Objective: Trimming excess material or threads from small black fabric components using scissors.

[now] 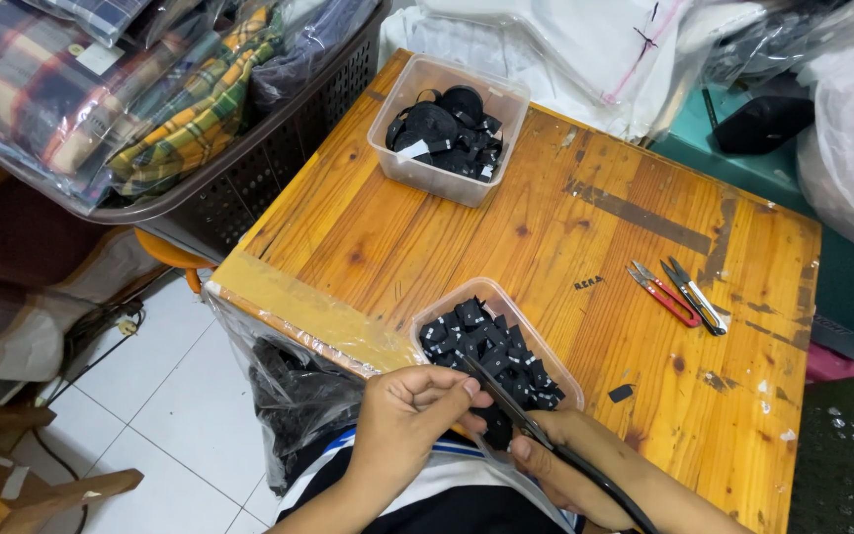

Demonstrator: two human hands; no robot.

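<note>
My right hand grips black-handled scissors, blades pointing up-left over a clear plastic tub filled with small black cut pieces. My left hand is closed beside the blades at the tub's near edge; its fingers pinch something small that I cannot make out. Both hands sit at the near edge of a wooden table.
A second clear tub with black tape rolls stands at the table's far side. Red and white thread snips lie to the right, and a loose black piece lies near them. A brown basket of bagged plaid cloth sits left; plastic bags at the back.
</note>
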